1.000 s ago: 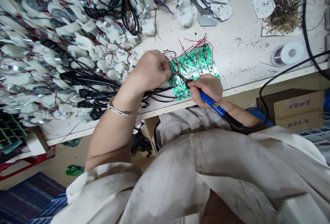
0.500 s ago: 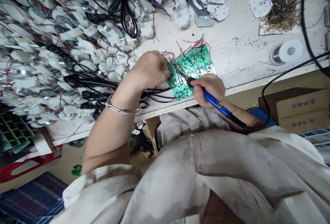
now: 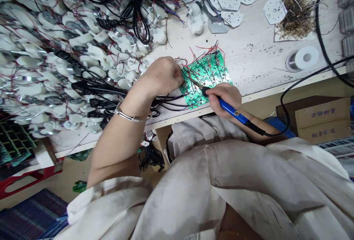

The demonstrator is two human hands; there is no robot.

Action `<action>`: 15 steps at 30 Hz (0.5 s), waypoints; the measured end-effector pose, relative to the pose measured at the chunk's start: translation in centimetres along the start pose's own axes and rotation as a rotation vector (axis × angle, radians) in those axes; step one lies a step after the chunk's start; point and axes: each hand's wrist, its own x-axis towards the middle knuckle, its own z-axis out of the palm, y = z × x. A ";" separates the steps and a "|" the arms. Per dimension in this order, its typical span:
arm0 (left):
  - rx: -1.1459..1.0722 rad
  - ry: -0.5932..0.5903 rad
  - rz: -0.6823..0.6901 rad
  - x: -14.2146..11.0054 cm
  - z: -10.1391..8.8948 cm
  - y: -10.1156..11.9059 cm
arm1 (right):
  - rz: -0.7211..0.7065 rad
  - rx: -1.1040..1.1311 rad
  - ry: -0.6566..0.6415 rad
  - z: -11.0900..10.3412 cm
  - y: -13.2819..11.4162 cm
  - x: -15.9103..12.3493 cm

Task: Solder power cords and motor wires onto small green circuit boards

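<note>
White tabletop (image 3: 257,48) carries a green circuit board (image 3: 206,81) near its front edge, bristling with red and black leads (image 3: 207,50). My left hand (image 3: 163,76) is curled at the board's edge, fingertips hidden; my right hand (image 3: 224,98) grips a blue-handled soldering iron (image 3: 232,109). Risk: a slip could bring the hot tip onto those fingers or lead insulation.

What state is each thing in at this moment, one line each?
Left hand, fingers curled at the board's edge, grip hidden.
Right hand, closed around the iron's handle.
Blue-handled soldering iron, held tilted, tip over the board.
Green circuit board, lying flat on the white bench, wired.
Solder spool, lying apart on the bench.
</note>
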 end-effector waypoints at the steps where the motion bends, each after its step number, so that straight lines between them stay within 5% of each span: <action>1: 0.001 0.001 0.009 0.0 0.0 0.0 | -0.044 -0.016 0.044 0.2 -0.1 0.2; 9: 0.031 -0.008 0.012 0.1 0.0 -0.1 | -0.233 0.084 0.220 1.0 -0.7 1.6; 15: 0.010 -0.005 0.021 0.2 0.2 -0.3 | -0.141 0.072 0.202 0.5 -0.6 1.2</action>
